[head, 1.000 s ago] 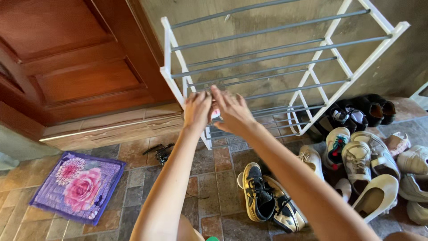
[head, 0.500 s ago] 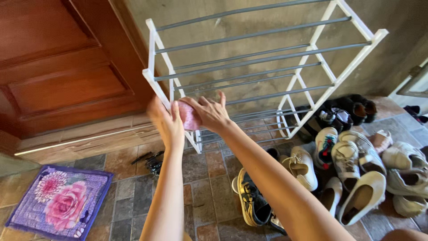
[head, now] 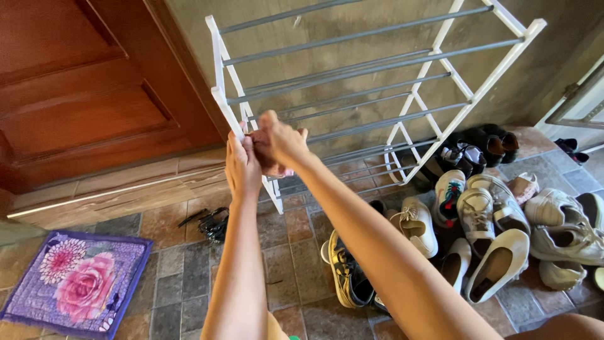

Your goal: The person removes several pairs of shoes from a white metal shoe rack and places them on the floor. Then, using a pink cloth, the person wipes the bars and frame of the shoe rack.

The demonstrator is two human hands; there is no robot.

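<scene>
Pink cloth [head: 272, 165] sits bunched between both hands at about 11 o'clock in the head view, held against the front left white post of the shoe rack [head: 221, 104]. Only a small fold of the cloth shows below the knuckles; the rest is hidden.

The right hand [head: 280, 140] is closed over the cloth from above, its fingers [head: 296, 135] curled and pressed together around it. The left hand [head: 241, 165] rises from below, its fingers pressed together against the cloth and post; whether it pinches the cloth or only braces it cannot be told.

Judgement on handling: the cloth looks soft, limp and light. It should crumple to any grip, is not fragile, and is unlikely to slip from dry skin. Gathering it into the palm as a wad gives the firmest hold; an edge grip would let it dangle.

The rack is open, with grey bars across white side frames, and it stands against a bare wall. A brown wooden door [head: 82, 94] is at 9 o'clock. Shoes [head: 497, 226] lie heaped on the tiled floor [head: 189, 277] from 3 to 5 o'clock. A purple mat with pink flowers [head: 75, 283] lies at 8 o'clock, and a small dark object [head: 211, 223] on the floor beside the rack cannot be identified.
</scene>
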